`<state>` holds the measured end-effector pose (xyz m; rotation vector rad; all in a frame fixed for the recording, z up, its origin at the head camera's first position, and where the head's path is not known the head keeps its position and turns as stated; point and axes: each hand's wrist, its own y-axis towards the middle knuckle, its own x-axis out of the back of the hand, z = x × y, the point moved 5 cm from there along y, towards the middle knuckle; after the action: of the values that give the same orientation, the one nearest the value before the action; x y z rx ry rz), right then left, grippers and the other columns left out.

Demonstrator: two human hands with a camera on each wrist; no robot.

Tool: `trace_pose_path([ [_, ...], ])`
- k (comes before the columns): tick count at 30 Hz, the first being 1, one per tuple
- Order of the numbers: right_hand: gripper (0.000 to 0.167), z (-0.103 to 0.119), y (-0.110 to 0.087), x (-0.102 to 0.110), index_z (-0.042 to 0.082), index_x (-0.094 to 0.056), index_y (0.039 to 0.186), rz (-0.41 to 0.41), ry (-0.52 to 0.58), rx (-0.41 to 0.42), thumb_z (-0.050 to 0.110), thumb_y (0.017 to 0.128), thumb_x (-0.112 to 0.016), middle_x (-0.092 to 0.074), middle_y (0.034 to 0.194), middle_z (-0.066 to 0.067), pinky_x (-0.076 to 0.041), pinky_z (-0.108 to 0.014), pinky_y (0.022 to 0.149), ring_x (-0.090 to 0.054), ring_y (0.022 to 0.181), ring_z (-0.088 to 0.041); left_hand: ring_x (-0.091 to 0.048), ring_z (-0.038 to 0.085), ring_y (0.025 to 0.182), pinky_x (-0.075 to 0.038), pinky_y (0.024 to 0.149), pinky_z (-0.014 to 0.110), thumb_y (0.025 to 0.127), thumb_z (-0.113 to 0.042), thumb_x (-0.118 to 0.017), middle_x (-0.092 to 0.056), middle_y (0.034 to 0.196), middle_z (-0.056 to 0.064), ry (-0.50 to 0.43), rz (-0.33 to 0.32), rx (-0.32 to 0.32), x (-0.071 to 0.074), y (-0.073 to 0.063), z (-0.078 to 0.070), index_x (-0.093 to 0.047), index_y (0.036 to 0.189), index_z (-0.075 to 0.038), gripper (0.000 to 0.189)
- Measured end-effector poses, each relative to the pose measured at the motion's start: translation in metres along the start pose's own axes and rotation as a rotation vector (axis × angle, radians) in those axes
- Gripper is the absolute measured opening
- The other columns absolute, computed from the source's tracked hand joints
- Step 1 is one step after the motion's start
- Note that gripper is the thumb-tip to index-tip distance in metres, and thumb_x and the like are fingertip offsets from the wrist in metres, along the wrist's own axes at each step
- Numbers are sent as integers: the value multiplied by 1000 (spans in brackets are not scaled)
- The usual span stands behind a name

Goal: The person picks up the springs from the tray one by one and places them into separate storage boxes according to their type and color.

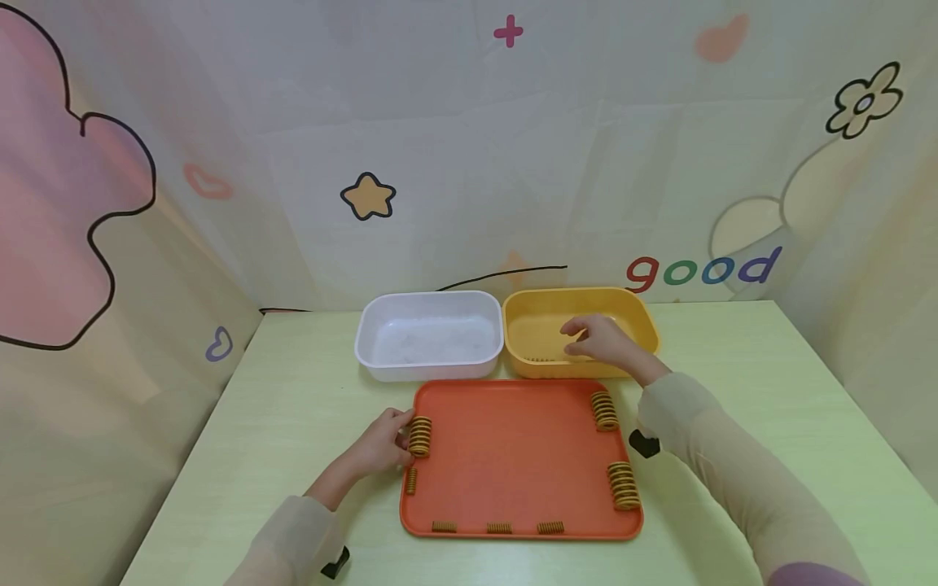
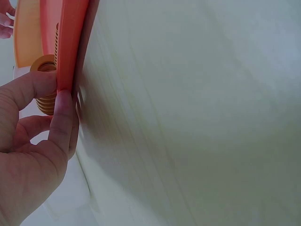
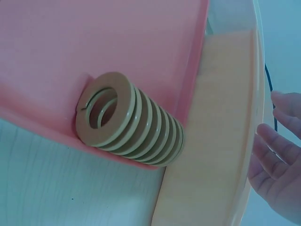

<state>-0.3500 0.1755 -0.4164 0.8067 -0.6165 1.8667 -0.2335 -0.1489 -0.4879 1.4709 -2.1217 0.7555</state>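
Note:
At the left edge of the orange tray (image 1: 513, 456), my left hand (image 1: 383, 442) holds a large brown coil spring (image 1: 420, 437) between thumb and fingers. In the left wrist view the thumb lies across the near end of this spring (image 2: 46, 104), and one fingertip presses the outside of the tray rim (image 2: 70, 52). My right hand (image 1: 602, 340) is over the yellow bin (image 1: 637, 313), fingers loosely bent and nothing between them. A small spring (image 1: 541, 360) shows low inside that bin, partly hidden by its front wall.
Two large springs, one far (image 1: 604, 411) and one near (image 1: 624, 486), lie along the tray's right edge. Smaller springs line its front edge, including a middle one (image 1: 500, 528), and a small spring (image 1: 412, 481) lies at the left. A white bin (image 1: 428, 373) stands beside the yellow one.

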Motion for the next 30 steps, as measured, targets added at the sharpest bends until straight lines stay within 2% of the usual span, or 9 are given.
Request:
trace_pose_path([
  [4, 35, 3, -2, -1, -2, -57, 112, -8, -4, 23, 13, 80, -60, -57, 109, -20, -48, -38, 78, -55, 90, -29, -46, 14, 72, -39, 57, 20, 61, 14, -62, -40, 101, 14, 4, -2, -14, 1, -1, -1, -33, 132, 8, 78],
  [10, 36, 9, -6, -4, 0, -56, 114, 12, 33, 5, 14, 81, -60, -56, 111, -18, -48, -36, 77, -52, 92, -27, -46, 15, 72, -39, 56, 20, 61, 14, -63, -40, 101, 15, 7, 8, -26, 1, -2, -2, -32, 132, 10, 77],
  [19, 35, 20, -13, -8, -2, -57, 112, 16, 25, 78, 12, 80, -61, -57, 110, -19, -47, -37, 77, -52, 92, -28, -46, 15, 73, -39, 56, 20, 62, 15, -61, -39, 102, 16, -29, 17, -18, -1, -2, -1, -31, 132, 10, 77],
  [30, 36, 28, -23, -11, 1, -57, 113, 23, -8, 103, 14, 80, -61, -57, 111, -16, -46, -39, 80, -52, 94, -26, -48, 15, 74, -40, 58, 20, 61, 14, -62, -40, 103, 16, -33, 12, -22, 0, -1, 0, -31, 132, 10, 77],
])
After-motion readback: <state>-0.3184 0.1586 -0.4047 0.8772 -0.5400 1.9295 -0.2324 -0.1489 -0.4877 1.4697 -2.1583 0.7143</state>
